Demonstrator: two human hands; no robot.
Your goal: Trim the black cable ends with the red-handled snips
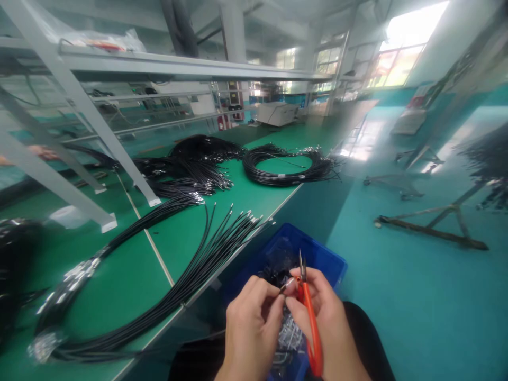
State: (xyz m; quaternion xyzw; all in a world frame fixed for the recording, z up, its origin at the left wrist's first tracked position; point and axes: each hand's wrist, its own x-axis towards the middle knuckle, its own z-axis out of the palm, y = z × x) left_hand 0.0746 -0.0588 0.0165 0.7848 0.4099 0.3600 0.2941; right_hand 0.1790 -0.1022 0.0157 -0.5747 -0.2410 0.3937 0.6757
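Observation:
My left hand (256,317) pinches a small thin dark piece (283,288) between thumb and fingertips; its exact kind is too small to tell. Close beside it, my right hand (321,312) is wrapped around red-handled pliers (311,323). Their narrow pointed jaws aim upward and stand slightly apart. The fingertips of both hands nearly meet, with a small shiny bit between them. Under the hands stands a blue bin (331,259). It holds black parts (278,259) and a pile of small silvery metal pieces (291,333), partly hidden by my hands.
On the green table (130,264) to the left lies a large loop of black cables (159,323) with metal tips. Another cable coil (286,177) and more bundles (202,151) lie farther back. A white shelf frame (87,100) rises from the table. A wheeled stand (432,227) is at right.

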